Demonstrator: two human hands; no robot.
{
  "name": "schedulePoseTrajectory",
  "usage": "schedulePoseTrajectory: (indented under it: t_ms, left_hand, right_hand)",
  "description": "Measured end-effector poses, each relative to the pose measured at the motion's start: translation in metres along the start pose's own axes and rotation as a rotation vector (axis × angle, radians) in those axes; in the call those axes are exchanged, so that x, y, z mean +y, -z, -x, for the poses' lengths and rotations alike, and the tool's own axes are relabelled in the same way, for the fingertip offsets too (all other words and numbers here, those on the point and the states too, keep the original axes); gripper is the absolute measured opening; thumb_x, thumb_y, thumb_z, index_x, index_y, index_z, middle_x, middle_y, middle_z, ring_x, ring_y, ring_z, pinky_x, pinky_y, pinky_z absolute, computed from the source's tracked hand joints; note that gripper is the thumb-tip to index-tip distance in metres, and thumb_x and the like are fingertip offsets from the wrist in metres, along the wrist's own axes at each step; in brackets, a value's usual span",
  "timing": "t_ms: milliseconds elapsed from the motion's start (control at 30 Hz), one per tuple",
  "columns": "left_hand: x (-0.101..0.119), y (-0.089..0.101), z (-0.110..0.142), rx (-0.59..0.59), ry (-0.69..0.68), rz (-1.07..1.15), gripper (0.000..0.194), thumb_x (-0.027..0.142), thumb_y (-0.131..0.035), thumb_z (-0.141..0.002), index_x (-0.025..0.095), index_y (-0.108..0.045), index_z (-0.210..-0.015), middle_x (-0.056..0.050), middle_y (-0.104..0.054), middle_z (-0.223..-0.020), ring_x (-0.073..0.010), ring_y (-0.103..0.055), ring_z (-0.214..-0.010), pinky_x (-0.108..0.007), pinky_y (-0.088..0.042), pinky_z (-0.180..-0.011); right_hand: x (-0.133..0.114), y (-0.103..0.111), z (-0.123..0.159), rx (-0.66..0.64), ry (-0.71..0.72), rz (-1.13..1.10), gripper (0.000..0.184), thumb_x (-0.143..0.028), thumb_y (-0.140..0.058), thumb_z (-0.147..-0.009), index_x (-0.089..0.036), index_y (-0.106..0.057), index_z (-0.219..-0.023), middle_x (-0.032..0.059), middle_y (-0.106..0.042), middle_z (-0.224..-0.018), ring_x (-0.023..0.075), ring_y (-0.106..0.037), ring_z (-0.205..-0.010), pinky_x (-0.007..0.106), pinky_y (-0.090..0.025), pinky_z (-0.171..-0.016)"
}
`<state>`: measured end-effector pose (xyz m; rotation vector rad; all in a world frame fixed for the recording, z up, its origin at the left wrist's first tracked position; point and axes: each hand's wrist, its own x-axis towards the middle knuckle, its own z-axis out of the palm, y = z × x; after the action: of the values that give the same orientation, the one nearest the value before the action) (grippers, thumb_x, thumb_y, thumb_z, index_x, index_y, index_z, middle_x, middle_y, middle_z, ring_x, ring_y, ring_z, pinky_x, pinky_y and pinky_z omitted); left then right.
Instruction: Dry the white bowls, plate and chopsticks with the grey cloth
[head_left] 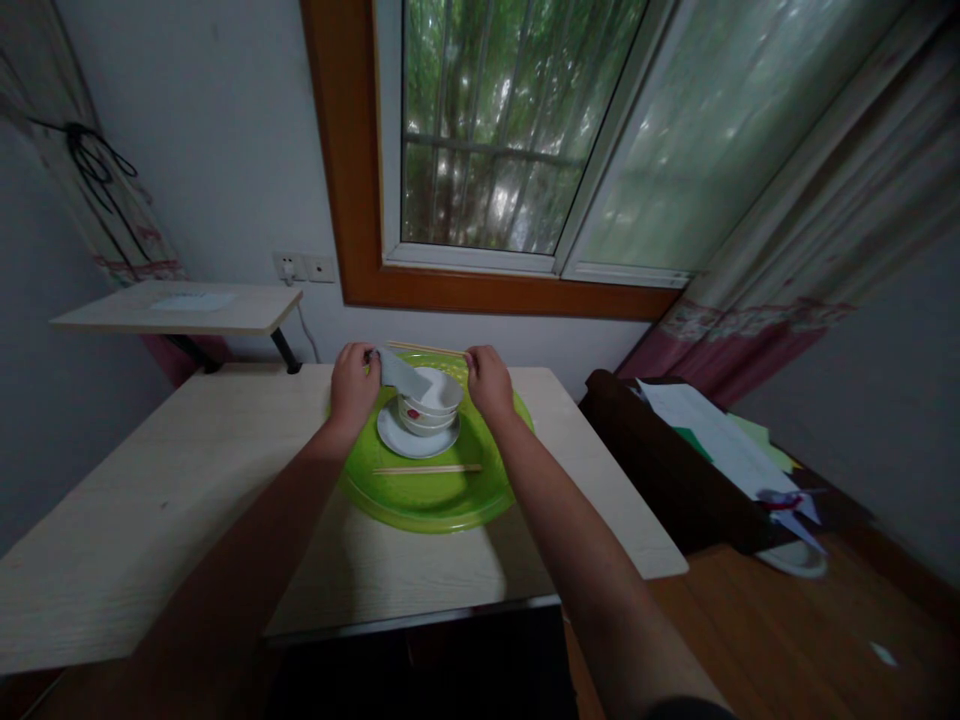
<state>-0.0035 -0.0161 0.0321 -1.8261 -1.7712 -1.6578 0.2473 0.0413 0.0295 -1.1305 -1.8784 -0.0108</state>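
My left hand (355, 388) is closed on a grey cloth (403, 374), whose free end hangs over the rim of the stacked white bowls (429, 420). The bowls sit on a white plate (391, 436) in the middle of a round green tray (442, 515). At the tray's far side, my right hand (489, 382) pinches the right end of thin wooden chopsticks (426, 348); their left end reaches toward the cloth. More chopsticks (427, 469) lie across the tray in front of the plate.
The tray stands on a pale wooden table (187, 470). A small raised shelf (180, 308) with a paper on it is at the back left. Right of the table, a dark brown piece of furniture (637, 460) carries papers (705, 440). A window is behind.
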Motion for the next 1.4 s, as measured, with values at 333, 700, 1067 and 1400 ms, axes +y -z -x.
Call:
schedulePoseTrajectory:
  t_ms: [333,700,1067,1400]
  left_hand:
    - [-0.023,0.0,-0.005,0.183,0.179,0.068,0.012,0.027,-0.05,-0.093,0.02,-0.058,-0.099,-0.01,-0.064,-0.103,-0.0222,-0.064,-0.095,-0.039,-0.052,-0.091]
    - [-0.038,0.001,-0.009,0.287,0.369,0.192,0.013,0.031,-0.052,-0.093,0.021,-0.054,-0.101,-0.01,-0.065,-0.104,-0.0207,-0.064,-0.097,-0.036,-0.052,-0.092]
    - [0.01,0.008,0.005,-0.124,0.014,0.422,0.027,0.03,-0.047,-0.096,0.022,-0.064,-0.115,-0.008,-0.072,-0.12,-0.0199,-0.067,-0.114,-0.037,-0.054,-0.1]
    - [0.019,0.01,0.007,-0.322,-0.262,0.219,0.026,0.034,-0.048,-0.098,0.022,-0.072,-0.097,-0.007,-0.075,-0.112,-0.0226,-0.065,-0.111,-0.044,-0.048,-0.103]
  right_hand:
    - [0.002,0.009,-0.002,0.159,-0.141,-0.086,0.02,-0.028,-0.037,-0.101,-0.023,-0.052,-0.089,0.0095,-0.059,-0.095,0.0245,-0.054,-0.094,0.037,-0.043,-0.088]
    - [-0.005,0.007,0.001,-0.025,0.058,-0.199,0.019,-0.029,-0.038,-0.099,-0.025,-0.045,-0.082,0.0062,-0.057,-0.086,0.0225,-0.054,-0.086,0.034,-0.045,-0.082]
    - [-0.012,-0.006,0.004,-0.184,0.069,-0.162,0.02,-0.031,-0.04,-0.102,-0.023,-0.055,-0.091,0.0066,-0.064,-0.09,0.0213,-0.057,-0.087,0.032,-0.045,-0.083]
    - [-0.014,-0.004,0.004,-0.159,0.057,-0.173,0.023,-0.032,-0.039,-0.103,-0.022,-0.058,-0.093,0.0072,-0.066,-0.091,0.0215,-0.059,-0.087,0.032,-0.045,-0.082]
